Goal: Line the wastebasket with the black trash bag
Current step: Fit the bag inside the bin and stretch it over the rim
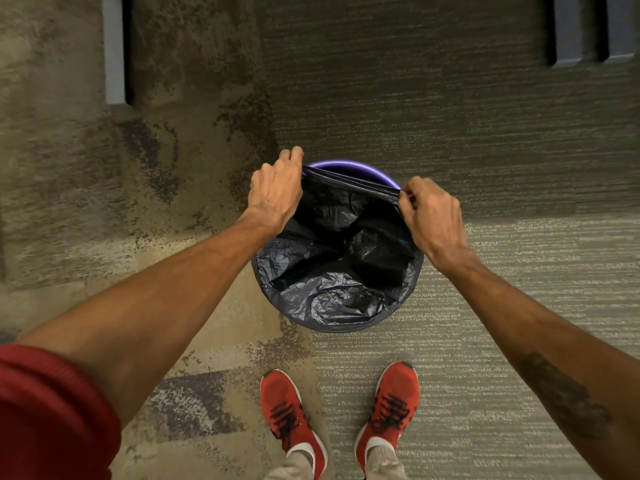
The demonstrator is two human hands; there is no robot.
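A round purple wastebasket (349,167) stands on the carpet in front of my feet. A black trash bag (332,265) fills its mouth and is folded over the near rim. Only the far arc of the purple rim shows bare. My left hand (275,190) pinches the bag's far edge at the left side of the rim. My right hand (431,213) pinches the same edge at the right side. Between the two hands the edge is pulled taut in a straight line just short of the far rim.
Patterned carpet covers the floor, mottled brown on the left and grey striped on the right. My red shoes (341,417) stand just behind the basket. Grey furniture legs rise at the far left (114,50) and far right (568,29).
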